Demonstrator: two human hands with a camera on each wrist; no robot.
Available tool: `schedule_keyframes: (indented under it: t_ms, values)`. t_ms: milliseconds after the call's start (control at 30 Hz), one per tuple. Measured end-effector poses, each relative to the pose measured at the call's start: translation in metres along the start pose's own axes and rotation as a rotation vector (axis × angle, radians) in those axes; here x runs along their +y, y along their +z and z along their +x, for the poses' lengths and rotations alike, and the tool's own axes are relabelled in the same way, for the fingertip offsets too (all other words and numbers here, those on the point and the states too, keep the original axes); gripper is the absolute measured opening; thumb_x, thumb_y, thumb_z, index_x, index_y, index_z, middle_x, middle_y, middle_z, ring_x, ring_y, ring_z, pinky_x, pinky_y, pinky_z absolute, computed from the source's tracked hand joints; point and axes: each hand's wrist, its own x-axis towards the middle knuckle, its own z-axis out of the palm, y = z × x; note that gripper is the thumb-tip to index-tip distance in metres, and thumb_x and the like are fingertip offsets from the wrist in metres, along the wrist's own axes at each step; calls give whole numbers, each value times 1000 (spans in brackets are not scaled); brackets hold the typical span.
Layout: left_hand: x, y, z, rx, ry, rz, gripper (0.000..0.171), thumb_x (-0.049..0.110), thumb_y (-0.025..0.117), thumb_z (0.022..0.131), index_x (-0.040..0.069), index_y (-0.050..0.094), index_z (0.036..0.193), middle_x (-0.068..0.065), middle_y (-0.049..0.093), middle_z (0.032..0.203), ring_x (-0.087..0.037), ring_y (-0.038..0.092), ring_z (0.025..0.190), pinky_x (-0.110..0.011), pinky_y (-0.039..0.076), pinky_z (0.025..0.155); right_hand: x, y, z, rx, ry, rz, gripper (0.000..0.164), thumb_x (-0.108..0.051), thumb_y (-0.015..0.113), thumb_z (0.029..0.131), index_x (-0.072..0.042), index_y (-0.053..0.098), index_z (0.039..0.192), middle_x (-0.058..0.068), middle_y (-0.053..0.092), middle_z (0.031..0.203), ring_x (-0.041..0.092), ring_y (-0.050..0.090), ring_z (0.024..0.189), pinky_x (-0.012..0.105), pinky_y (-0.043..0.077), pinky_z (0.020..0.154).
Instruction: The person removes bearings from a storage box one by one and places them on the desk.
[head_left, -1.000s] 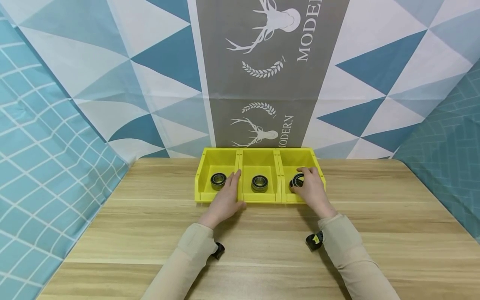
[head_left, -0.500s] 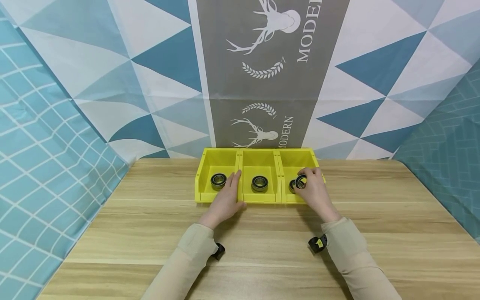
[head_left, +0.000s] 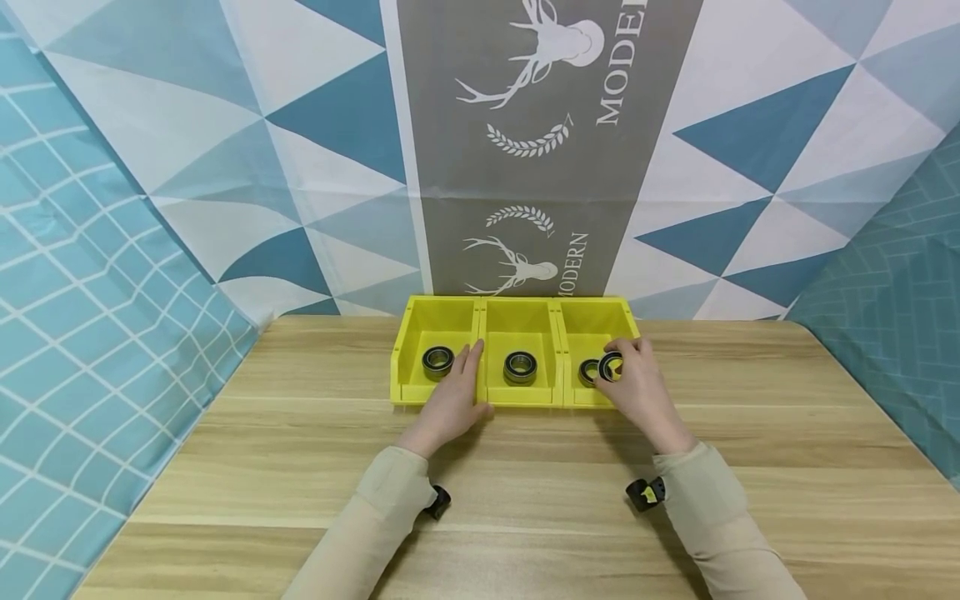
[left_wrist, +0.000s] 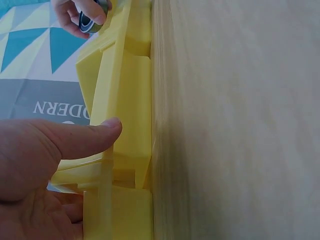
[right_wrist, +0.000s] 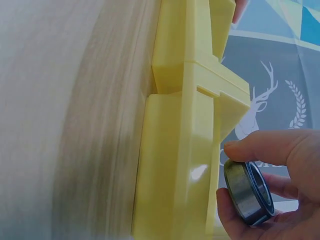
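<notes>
In the yellow left bin (head_left: 422, 321), the left bearing (head_left: 435, 374) lies flat, just beside my left hand (head_left: 447, 404). I have those fingers extended where this bin meets the middle bin (head_left: 519, 315); my left wrist view, unlike the head view, shows my thumb lying straight across the front edge. The middle bearing (head_left: 521, 379) lies flat in its bin. Inside the right bin (head_left: 592, 315) lies the right bearing (head_left: 582, 374), near the held bearing (right_wrist: 245, 195), which my right hand (head_left: 641, 390) pinches, tilted, between thumb and fingers. Only my right wrist view shows its steel outer side clearly. I count three bins on the worktop (head_left: 525, 500) and four bearings.
</notes>
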Motion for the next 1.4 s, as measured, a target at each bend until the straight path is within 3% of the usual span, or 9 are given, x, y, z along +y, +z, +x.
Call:
schedule_keyframes:
  t_ms: [367, 867, 1400]
  values:
    - [0, 0, 0, -1, -2, 3, 97, 17, 73, 76, 12, 6, 147, -23, 17, 147, -36, 54, 107, -42, 46, 88, 2, -7, -7, 6, -12, -53, 49, -14, 71, 73, 5, 51, 114, 21, 43, 107, 32, 49, 84, 42, 46, 71]
    - [0, -1, -1, 5, 11, 5, 97, 17, 72, 76, 11, 6, 147, -23, 17, 147, -38, 51, 112, -43, 44, 92, 3, -11, -17, 5, -27, -108, 48, -16, 72, 72, 5, 55, 112, 23, 47, 107, 38, 52, 91, 50, 45, 77]
    - [2, -2, -2, -5, 2, 2, 97, 17, 72, 77, 12, 5, 147, -23, 16, 148, -37, 51, 111, -44, 43, 92, 12, -14, -25, 5, -34, -159, 44, -16, 68, 70, 4, 56, 107, 22, 48, 100, 34, 53, 81, 48, 47, 70]
